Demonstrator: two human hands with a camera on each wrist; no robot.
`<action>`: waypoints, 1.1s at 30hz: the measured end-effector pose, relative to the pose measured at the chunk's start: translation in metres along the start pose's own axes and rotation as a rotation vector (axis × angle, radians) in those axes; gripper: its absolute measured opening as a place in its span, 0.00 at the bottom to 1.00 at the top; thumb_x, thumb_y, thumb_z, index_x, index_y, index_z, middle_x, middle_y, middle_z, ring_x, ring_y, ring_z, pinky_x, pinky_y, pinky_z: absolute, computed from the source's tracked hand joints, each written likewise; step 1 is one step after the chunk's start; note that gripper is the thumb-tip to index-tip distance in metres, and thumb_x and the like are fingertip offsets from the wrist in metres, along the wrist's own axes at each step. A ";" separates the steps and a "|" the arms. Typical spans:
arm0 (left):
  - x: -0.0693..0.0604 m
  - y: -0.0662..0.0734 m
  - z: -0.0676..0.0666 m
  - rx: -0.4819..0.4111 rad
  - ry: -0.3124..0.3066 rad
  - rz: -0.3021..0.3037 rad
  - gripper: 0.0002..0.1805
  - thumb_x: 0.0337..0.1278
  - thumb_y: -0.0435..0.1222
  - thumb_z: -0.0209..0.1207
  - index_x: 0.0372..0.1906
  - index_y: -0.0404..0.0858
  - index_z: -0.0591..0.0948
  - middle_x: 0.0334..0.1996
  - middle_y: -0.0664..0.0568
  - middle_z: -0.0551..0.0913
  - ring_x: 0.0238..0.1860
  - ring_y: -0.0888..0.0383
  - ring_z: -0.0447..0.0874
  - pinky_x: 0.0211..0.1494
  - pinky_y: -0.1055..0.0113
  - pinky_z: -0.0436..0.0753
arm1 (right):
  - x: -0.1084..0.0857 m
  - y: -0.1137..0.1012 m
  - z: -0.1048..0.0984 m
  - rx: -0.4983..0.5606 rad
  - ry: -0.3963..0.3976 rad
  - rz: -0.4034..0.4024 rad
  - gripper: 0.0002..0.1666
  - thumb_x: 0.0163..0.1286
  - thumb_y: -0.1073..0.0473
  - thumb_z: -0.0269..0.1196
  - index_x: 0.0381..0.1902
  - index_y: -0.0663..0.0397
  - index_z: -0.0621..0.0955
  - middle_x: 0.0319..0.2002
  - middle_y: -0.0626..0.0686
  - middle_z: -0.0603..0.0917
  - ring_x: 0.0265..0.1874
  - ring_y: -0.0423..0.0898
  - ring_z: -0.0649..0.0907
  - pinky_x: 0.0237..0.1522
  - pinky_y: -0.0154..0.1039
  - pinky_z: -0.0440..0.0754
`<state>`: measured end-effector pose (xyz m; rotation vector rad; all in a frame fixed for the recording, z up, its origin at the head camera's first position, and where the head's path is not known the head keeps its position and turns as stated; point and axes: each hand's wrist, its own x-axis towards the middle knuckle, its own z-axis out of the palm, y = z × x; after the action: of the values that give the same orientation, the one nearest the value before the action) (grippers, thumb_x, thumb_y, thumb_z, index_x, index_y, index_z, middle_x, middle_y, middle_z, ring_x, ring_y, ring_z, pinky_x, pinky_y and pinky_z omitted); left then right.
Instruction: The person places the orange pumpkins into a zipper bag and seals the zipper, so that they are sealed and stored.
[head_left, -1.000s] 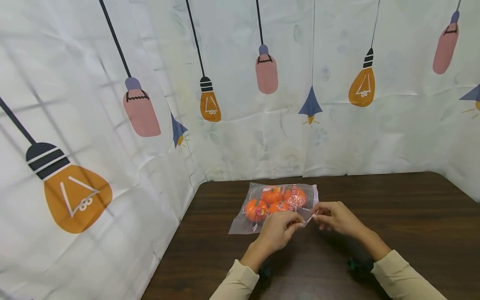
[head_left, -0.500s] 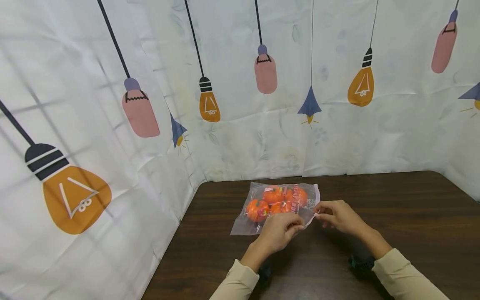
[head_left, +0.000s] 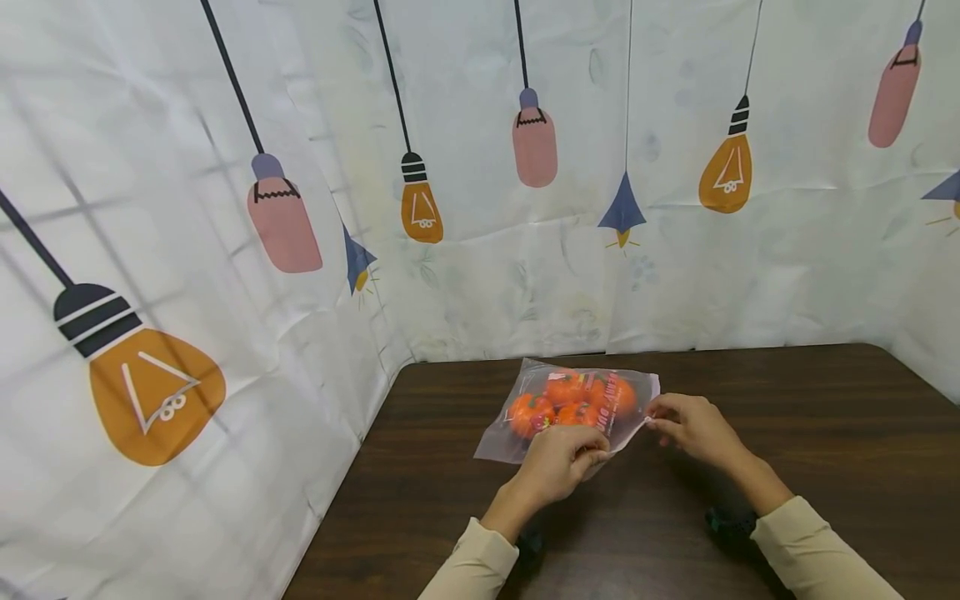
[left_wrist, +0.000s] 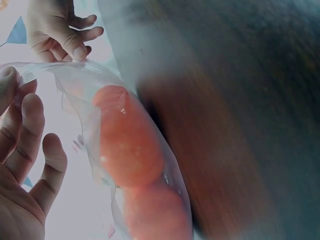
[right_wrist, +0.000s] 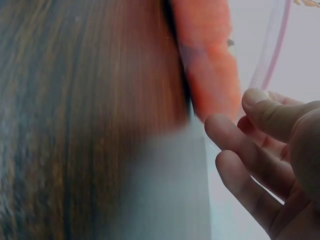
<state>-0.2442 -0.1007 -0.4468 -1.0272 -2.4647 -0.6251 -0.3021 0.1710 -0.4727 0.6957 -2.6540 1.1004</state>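
Note:
A clear plastic zip bag (head_left: 500,440) with pink print lies on the table, holding several orange-red, tomato-like fruits (head_left: 531,415) with green tops. My left hand (head_left: 562,457) pinches the bag's near right edge between thumb and forefinger; in the left wrist view the other fingers of that left hand (left_wrist: 30,160) are loosely bent. At the pink-edged mouth, my right hand (head_left: 696,429) pinches a small pale piece, perhaps the zip slider (head_left: 648,420). The right wrist view shows thumb and finger of the right hand (right_wrist: 285,145) at the pinkish zip strip (right_wrist: 278,47).
The bag rests on a dark wood-grain table (head_left: 810,433). A white cloth (head_left: 480,283) printed with lamps and bulbs hangs behind and to the left. Dark straps (head_left: 729,523) show under the wrists.
The bag has shifted right and turned slightly, its left end lifting a little. My right hand has moved right with the mouth edge. The left hand has stayed almost in place.

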 end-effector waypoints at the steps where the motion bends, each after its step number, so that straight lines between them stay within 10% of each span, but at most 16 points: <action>1: 0.000 0.000 0.000 -0.001 0.000 0.000 0.04 0.65 0.46 0.64 0.37 0.53 0.86 0.34 0.67 0.87 0.33 0.76 0.78 0.41 0.81 0.77 | 0.000 0.001 -0.001 -0.007 0.006 0.007 0.06 0.68 0.60 0.69 0.42 0.51 0.85 0.34 0.50 0.89 0.19 0.35 0.82 0.18 0.34 0.78; 33: 0.000 -0.005 -0.007 -0.061 -0.032 -0.049 0.04 0.67 0.45 0.63 0.38 0.52 0.86 0.32 0.66 0.87 0.29 0.74 0.72 0.37 0.82 0.72 | -0.005 0.024 -0.023 -0.120 0.101 0.142 0.06 0.70 0.59 0.67 0.43 0.53 0.85 0.31 0.51 0.90 0.23 0.41 0.85 0.19 0.36 0.70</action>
<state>-0.2464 -0.1072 -0.4420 -1.0095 -2.5194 -0.7091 -0.3097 0.2040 -0.4730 0.4241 -2.6902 0.9714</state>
